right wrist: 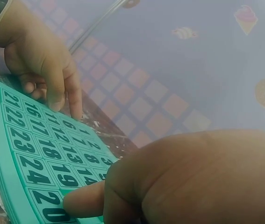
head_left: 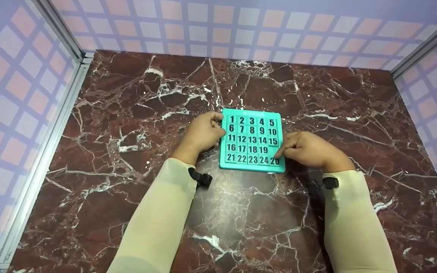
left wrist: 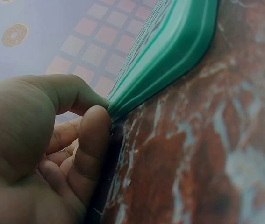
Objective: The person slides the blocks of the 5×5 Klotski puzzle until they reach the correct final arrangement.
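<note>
A teal number sliding puzzle [head_left: 251,167] lies flat on the marbled table, its tiles numbered 1 to 24 in rows of five. The fourth row's right end shows a bare slot, with tile 20 [right wrist: 48,205] below it in the bottom right corner. My left hand [head_left: 203,132] holds the puzzle's left edge; in the left wrist view, thumb and finger meet at its rim. On tile 20 rests the extended index finger of my right hand [head_left: 309,148], near the tile's upper edge. The right hand's other fingers are bent and partly hidden.
The dark red marbled table [head_left: 127,212] spreads around the puzzle. A purple wall with pink and white squares [head_left: 203,30] stands behind it, and similar panels flank both sides. A metal rail [head_left: 47,151] runs along the left edge.
</note>
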Available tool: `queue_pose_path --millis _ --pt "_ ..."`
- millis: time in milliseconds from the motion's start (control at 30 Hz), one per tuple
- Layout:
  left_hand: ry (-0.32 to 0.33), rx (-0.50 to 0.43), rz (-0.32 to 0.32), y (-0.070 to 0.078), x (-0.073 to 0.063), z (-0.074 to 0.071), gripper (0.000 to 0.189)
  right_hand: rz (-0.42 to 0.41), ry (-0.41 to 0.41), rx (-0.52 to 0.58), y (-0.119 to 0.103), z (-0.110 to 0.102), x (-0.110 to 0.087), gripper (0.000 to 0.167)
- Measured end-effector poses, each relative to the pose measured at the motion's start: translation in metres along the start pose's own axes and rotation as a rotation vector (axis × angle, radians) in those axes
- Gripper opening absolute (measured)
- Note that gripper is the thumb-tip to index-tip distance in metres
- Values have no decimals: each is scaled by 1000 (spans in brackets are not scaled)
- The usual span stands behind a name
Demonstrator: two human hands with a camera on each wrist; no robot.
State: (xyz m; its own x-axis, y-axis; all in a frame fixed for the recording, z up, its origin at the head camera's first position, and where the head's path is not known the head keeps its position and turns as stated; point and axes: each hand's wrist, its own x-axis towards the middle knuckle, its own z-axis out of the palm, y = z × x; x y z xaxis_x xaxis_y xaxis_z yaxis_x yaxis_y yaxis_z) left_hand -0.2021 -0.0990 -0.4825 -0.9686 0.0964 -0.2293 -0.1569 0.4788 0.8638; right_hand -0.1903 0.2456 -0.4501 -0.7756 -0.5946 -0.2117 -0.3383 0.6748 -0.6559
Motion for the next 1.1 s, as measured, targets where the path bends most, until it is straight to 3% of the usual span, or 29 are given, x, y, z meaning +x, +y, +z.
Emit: queue_pose_path --millis 433,800,1100 --pt "-1 1 8 -1 2 0 55 2 61 -41 3 0 3 30" --pt "-3 -1 16 -1 2 0 55 64 80 -49 2 0 2 31" --pt "0 8 1 0 2 0 56 62 80 -69 2 -1 1 33"
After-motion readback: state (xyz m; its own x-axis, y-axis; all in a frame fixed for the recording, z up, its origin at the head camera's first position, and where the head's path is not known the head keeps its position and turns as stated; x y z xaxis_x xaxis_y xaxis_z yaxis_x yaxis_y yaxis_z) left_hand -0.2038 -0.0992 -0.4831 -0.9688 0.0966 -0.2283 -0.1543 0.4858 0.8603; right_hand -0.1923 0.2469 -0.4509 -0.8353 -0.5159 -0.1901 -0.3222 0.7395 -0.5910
